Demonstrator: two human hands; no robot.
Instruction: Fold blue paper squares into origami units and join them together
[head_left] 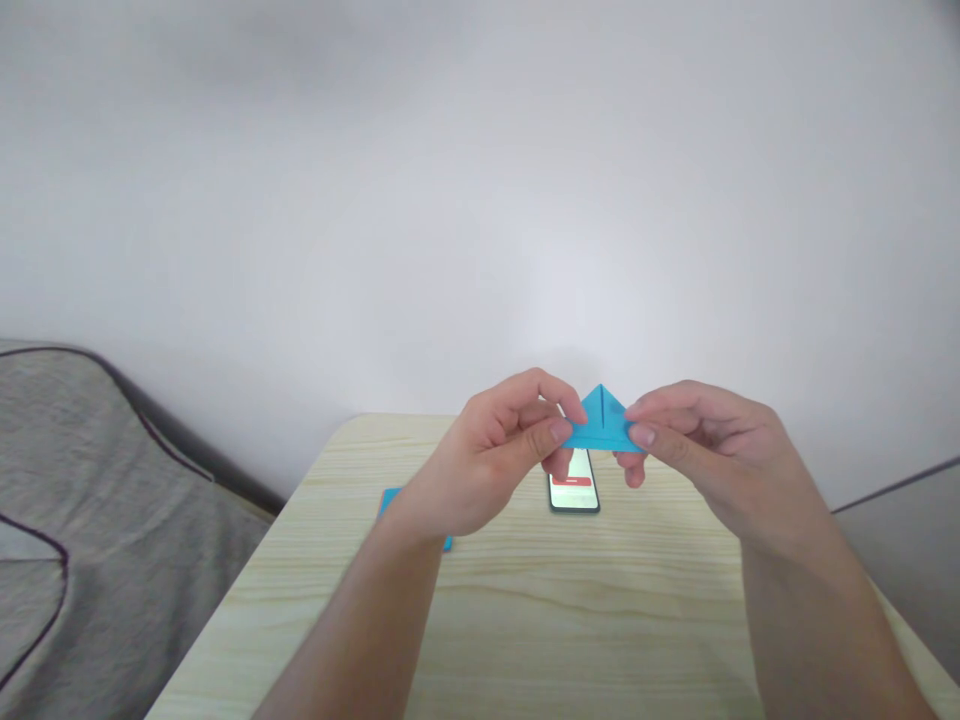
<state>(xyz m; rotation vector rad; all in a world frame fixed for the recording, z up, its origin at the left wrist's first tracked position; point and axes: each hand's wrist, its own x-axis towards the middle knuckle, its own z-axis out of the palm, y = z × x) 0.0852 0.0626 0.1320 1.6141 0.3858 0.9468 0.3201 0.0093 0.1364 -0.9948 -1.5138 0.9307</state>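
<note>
A small piece of folded blue paper (602,425) is held up above the table, its pointed top upward and a straight edge at the bottom. A dark slit or crease runs down from its tip. My left hand (504,440) pinches its left corner between thumb and fingers. At the right corner, my right hand (709,445) grips it the same way. Both thumbs face me, and the fingertips behind the paper are partly hidden.
Behind the paper, a phone (574,497) with a lit screen lies on the light wooden table (585,620). Something flat and blue (390,496) is mostly covered by my left wrist. Grey fabric (150,560) with dark piping is at the left. A white wall (450,220) stands behind.
</note>
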